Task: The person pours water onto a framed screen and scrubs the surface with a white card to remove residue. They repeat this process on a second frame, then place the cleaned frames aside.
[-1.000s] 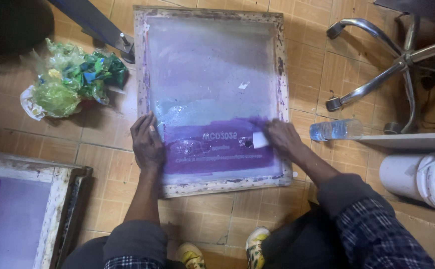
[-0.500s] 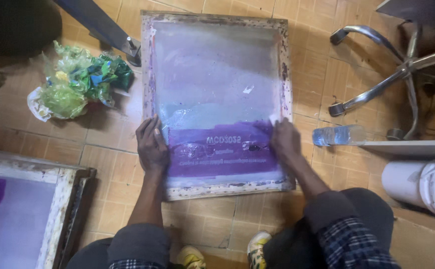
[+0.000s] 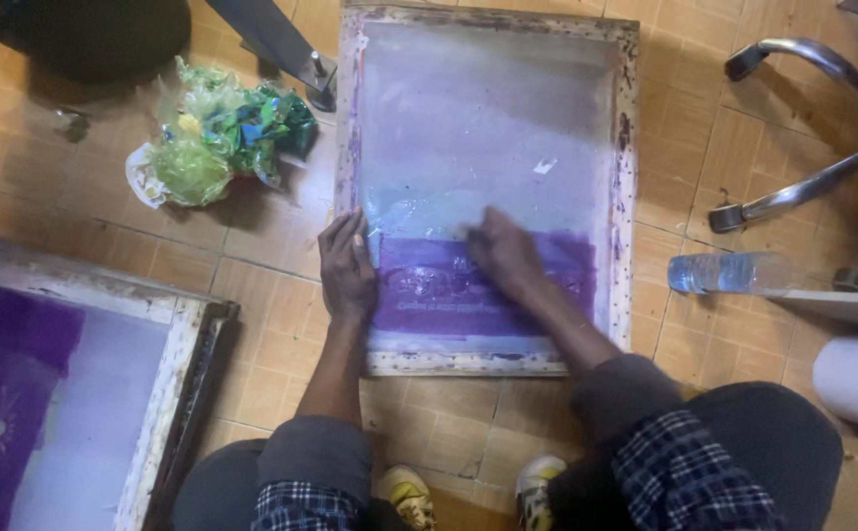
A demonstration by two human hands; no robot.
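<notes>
Two hands rest on a wooden printing frame (image 3: 628, 197) that lies flat on the tiled floor (image 3: 252, 334) in front of the crouching person. The left hand (image 3: 347, 265) lies flat with its fingers stretched out and close together, pressing on the frame's left edge where the wood meets the mesh. The right hand (image 3: 504, 258) sits on the purple band (image 3: 419, 290) of ink across the lower part of the mesh; its fingers are bent and blurred, and whether they pinch anything beneath them cannot be told. Above the purple band the mesh (image 3: 478, 128) is pale lilac with a wet, whitish streak, and a small white scrap (image 3: 544, 166) lies on it. A second frame (image 3: 173, 374) with purple mesh lies on the floor to the left, well apart from the hands. A crumpled bundle of green plastic bags (image 3: 215, 143) sits beside the first frame's upper left corner. A clear plastic bottle (image 3: 719, 272) lies just to the right of the frame, near the metal legs of a chair base (image 3: 802, 187). Two shoes (image 3: 407, 492) show at the bottom between the person's knees.
</notes>
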